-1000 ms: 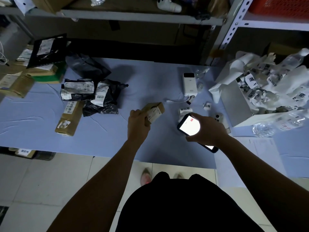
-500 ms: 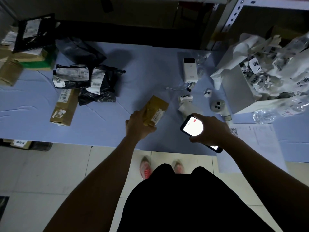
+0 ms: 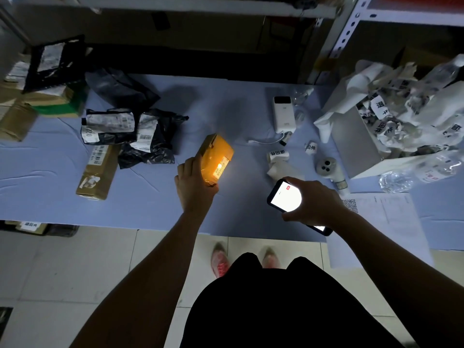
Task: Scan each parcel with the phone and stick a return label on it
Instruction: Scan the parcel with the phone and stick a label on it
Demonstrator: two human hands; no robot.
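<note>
Head view: a person is standing at the blue table (image 3: 163,209), both arms reaching forward.
Left hand (image 3: 194,189): fingers are curling round the near end of a small brown parcel (image 3: 217,156), holding it tilted, with its label glowing under a light.
Right hand (image 3: 313,204): fingers are wrapping round a phone (image 3: 283,197) at the parcel's 4 o'clock, its screen shining white.
Label roll (image 3: 277,155): lying at the phone's 12 o'clock, near it.
Black bags (image 3: 150,139): lying at the parcel's 9 o'clock.
</note>
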